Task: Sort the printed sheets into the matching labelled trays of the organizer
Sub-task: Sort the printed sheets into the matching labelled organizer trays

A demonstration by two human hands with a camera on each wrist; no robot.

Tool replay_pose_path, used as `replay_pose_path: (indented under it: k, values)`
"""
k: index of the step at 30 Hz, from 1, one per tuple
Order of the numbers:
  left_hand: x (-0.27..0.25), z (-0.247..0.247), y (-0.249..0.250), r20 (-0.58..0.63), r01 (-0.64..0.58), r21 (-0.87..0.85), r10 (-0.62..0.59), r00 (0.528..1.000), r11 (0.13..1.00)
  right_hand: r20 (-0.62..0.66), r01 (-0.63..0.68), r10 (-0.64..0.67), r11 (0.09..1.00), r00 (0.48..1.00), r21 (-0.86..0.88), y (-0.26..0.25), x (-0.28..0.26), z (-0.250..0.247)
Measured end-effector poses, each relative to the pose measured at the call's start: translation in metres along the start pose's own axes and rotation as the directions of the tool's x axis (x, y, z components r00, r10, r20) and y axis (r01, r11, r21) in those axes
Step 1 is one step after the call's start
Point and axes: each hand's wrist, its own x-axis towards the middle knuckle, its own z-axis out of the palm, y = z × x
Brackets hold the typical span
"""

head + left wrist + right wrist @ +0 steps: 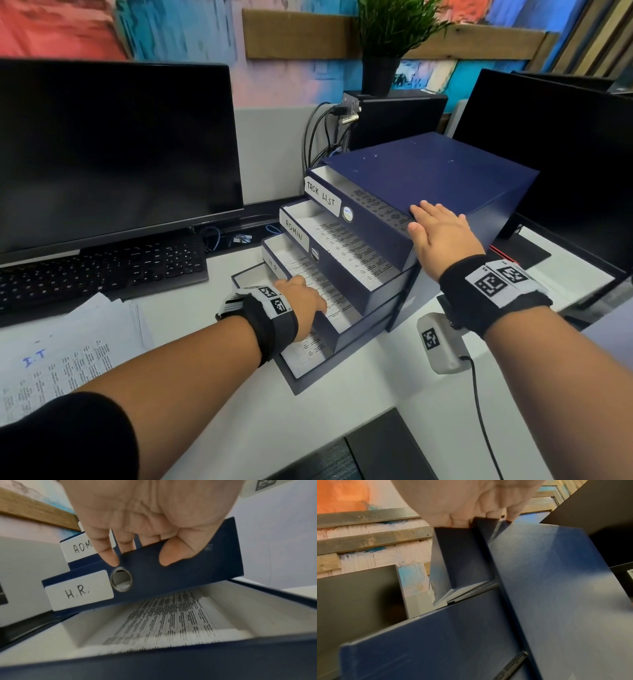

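- Left hand (150, 513): fingers hooked over front wall of H.R. tray (180, 574), thumb on its face.
- Right hand (442, 236): flat, fingers straight, on organizer (435, 171) top's front edge.
- Printed sheets lie in all four pulled-out trays; remaining sheets (68, 356) lie on worktop (359, 404), left.

One navy organizer (445, 171) stood on the desk with four drawer trays pulled out: one labelled TASK LIST (368, 219), one ADMIN (337, 260), one H.R. (171, 577) and a bottom one (308, 371) whose label was hidden. Each of the four held printed sheets, and one loose pile of sheets (68, 353) lay on the desk. Two dark monitors (113, 154), one keyboard (102, 270), one potted plant (390, 37) and two hands, the left hand (301, 301) and the right hand (442, 236), were in view.
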Motion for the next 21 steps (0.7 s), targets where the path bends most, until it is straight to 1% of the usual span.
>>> replay_pose_path:
  k: [3,5,7,9,10,14,17,18,19,21]
  values:
    - [-0.007,0.017,-0.006,-0.146,-0.048,-0.145,0.027,0.989,0.988,0.061,-0.024,0.024,1.000,0.998,-0.012,-0.006,-0.001,-0.009]
    - [-0.016,0.028,-0.012,-0.242,-0.057,-0.242,-0.003,0.970,0.969,0.079,-0.009,0.010,1.000,0.997,-0.015,-0.023,-0.005,-0.017]
    - [-0.025,0.037,-0.022,-0.304,-0.049,-0.315,-0.052,0.951,0.948,0.022,0.098,-0.096,0.994,0.995,-0.055,-0.052,-0.013,-0.023]
    - [-0.039,0.045,-0.039,-0.317,-0.014,-0.403,-0.125,0.940,0.915,-0.018,0.245,-0.247,0.967,0.969,-0.067,-0.090,-0.022,-0.024]
    - [-0.048,0.051,-0.049,-0.314,0.013,-0.443,-0.169,0.934,0.896,-0.011,0.307,-0.308,0.951,0.951,-0.048,-0.109,-0.025,-0.020]
    - [-0.091,0.081,-0.099,-0.286,0.144,-0.545,-0.344,0.894,0.826,0.087,0.456,-0.454,0.890,0.887,-0.004,-0.166,-0.029,0.011]
    - [-0.131,0.111,-0.142,-0.175,0.328,-0.586,-0.511,0.842,0.741,0.193,0.500,-0.501,0.864,0.843,0.057,-0.205,-0.033,0.045]
    - [-0.145,0.122,-0.157,-0.120,0.403,-0.587,-0.567,0.815,0.703,0.241,0.522,-0.522,0.850,0.818,0.069,-0.219,-0.037,0.057]
    - [-0.160,0.134,-0.171,-0.058,0.474,-0.584,-0.617,0.785,0.659,0.292,0.556,-0.551,0.828,0.782,0.072,-0.235,-0.041,0.070]
    - [-0.187,0.158,-0.195,0.059,0.583,-0.570,-0.679,0.732,0.579,0.391,0.639,-0.611,0.766,0.688,0.072,-0.263,-0.051,0.094]
